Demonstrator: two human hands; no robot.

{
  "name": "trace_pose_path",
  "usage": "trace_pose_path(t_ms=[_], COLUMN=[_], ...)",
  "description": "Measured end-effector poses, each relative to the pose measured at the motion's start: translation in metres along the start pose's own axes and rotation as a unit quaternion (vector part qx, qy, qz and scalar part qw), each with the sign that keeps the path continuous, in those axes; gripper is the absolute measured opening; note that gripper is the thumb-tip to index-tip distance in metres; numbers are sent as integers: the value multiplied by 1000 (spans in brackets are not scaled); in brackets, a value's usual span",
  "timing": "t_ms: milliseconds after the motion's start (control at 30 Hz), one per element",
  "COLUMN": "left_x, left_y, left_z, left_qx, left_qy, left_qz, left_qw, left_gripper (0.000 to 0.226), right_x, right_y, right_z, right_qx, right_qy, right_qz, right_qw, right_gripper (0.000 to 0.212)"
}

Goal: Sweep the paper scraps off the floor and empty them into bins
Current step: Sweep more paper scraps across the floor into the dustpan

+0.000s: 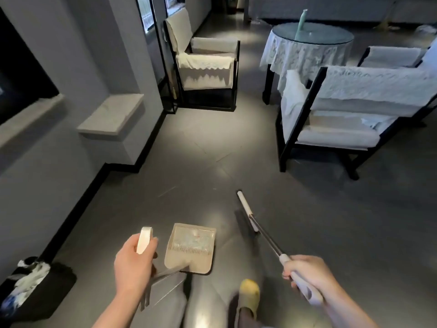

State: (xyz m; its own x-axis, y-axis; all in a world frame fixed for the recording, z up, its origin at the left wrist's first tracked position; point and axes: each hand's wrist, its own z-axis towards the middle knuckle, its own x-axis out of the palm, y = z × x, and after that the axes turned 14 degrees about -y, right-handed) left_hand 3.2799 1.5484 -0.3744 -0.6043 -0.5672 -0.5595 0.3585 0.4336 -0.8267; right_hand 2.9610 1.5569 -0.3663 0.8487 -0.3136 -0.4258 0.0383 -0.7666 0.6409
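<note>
no text, label, brand, number or sign is legible anywhere in the view

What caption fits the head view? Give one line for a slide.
Left hand carries the dustpan, right hand the broom, beside a black bin.

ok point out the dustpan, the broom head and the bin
dustpan (190, 247): head view, on the pan's inner floor
broom head (247, 210): head view, on the white bar of the head
bin (54, 290): head view, on the black side wall
</note>
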Motion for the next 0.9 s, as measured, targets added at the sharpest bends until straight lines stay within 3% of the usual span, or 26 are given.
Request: trace_pose_path(t_ms=[167,300,500,667,900], left_x=[56,95,127,159,188], left_y=[-33,-58,-82,-93,-91], left_z=[43,71,110,159,222], left_qx=[-5,-19,-38,-26,-28], left_qy=[-25,-39,-46,-31,15], left_qz=[15,18,31,52,114], left_qw=[1000,999,998,998,993], left_gripper=[12,11,11,10,9], right_x=[-13,-24,-10,26,126], right_y=[58,108,161,194,227], right_z=[66,117,167,208,242], right_qx=[-2,-11,36,61,107], right_qy=[-5,-11,-11,-33,-6], right_qz=[-5,-36,-57,-58,-63], right_qw=[1000,999,998,996,992], right_gripper=[7,13,14,8,23])
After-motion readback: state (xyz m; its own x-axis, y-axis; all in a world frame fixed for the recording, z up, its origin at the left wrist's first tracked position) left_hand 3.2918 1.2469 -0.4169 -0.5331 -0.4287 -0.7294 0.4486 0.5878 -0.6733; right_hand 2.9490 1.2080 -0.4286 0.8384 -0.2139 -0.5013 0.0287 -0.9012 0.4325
